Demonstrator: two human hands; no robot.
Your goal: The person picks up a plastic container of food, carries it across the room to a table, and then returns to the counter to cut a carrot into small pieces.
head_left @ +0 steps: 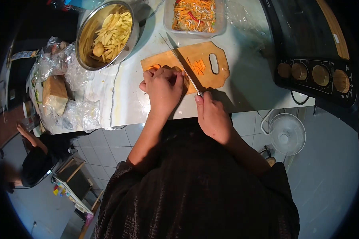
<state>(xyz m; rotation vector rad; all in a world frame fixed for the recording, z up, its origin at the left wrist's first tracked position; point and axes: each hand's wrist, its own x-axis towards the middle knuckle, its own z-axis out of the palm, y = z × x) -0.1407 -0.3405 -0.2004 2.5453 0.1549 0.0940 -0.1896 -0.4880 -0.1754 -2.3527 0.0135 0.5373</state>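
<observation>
On the marble-look counter lies a wooden cutting board (210, 82) with an oval handle slot. My right hand (212, 113) is closed around the handle of a long knife (183, 63), whose blade slants up and left across the board. Curled fingers of my left hand (162, 83) press down on the board just left of the blade, over orange carrot that they mostly hide. Carrot slices (155, 67) show behind those fingers. To the right of the blade rests a small pile of carrot strips (197, 66).
A metal bowl (132, 40) of cut potato stands at the back left, and a plastic container (167, 20) of shredded vegetables behind the board. Plastic bags (82, 113) lie left. A black oven with knobs (321, 75) stands right. Another person (34, 159) is at far left.
</observation>
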